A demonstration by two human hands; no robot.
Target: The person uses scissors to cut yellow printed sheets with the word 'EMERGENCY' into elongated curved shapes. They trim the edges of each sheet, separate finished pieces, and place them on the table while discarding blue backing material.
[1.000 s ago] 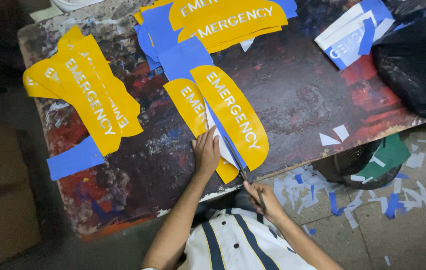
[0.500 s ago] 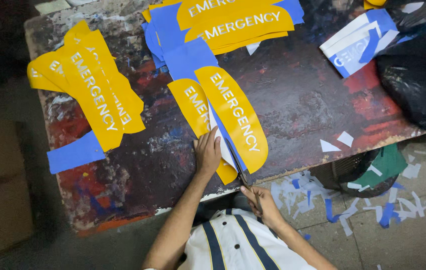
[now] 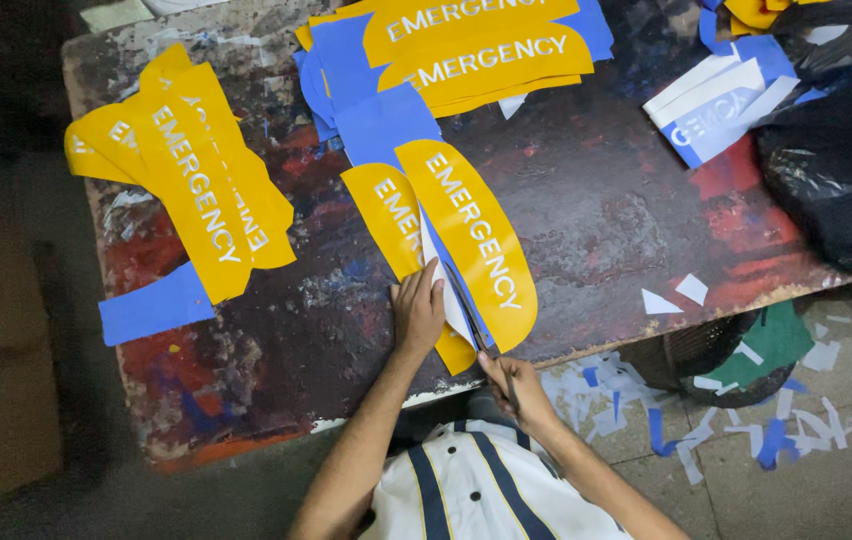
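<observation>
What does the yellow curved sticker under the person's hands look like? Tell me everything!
The yellow sticker is a long curved strip with white letters, thin and glossy like vinyl. It lies flat on the worn painted table, over a blue sheet, its lower end at the table's edge. The left hand presses beside it; the right hand works a thin tool at its bottom edge.

A stack of curved yellow stickers (image 3: 196,195) lies at the left of the paint-stained dark desk (image 3: 596,215). A black plastic bag (image 3: 836,170) sits at its right edge. Blue and white paper scraps (image 3: 746,435) litter the floor (image 3: 826,490).
</observation>
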